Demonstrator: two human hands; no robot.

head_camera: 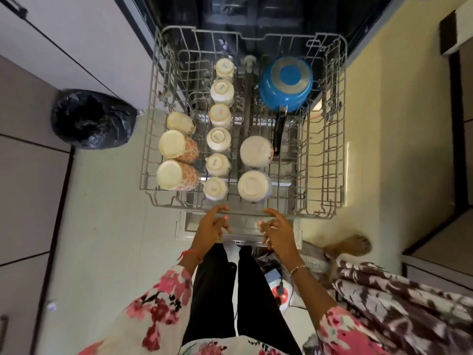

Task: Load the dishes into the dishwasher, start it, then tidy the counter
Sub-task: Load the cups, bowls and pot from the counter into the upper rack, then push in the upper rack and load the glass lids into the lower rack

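Hands at the near edge of the pulled-out rack [317, 139], both holding nothing. The left hand [212, 224] has its fingers loosely spread, the index tip right at the front rail; whether it touches the rail is unclear. The right hand [277, 229] mirrors it just beside, fingers relaxed and fanned. Straight ahead of the left hand runs a column of small cups [218, 138], all upside down, the nearest just beyond its fingertips. Two overturned bowls [256, 151] sit ahead of the right hand. Floral mugs [176, 144] lie tilted along the left side. The blue saucepan [285, 83] rests inverted at the far right, well away from both hands, black handle pointing back toward the person. A black bin bag [92, 119] stands on the floor to the left.
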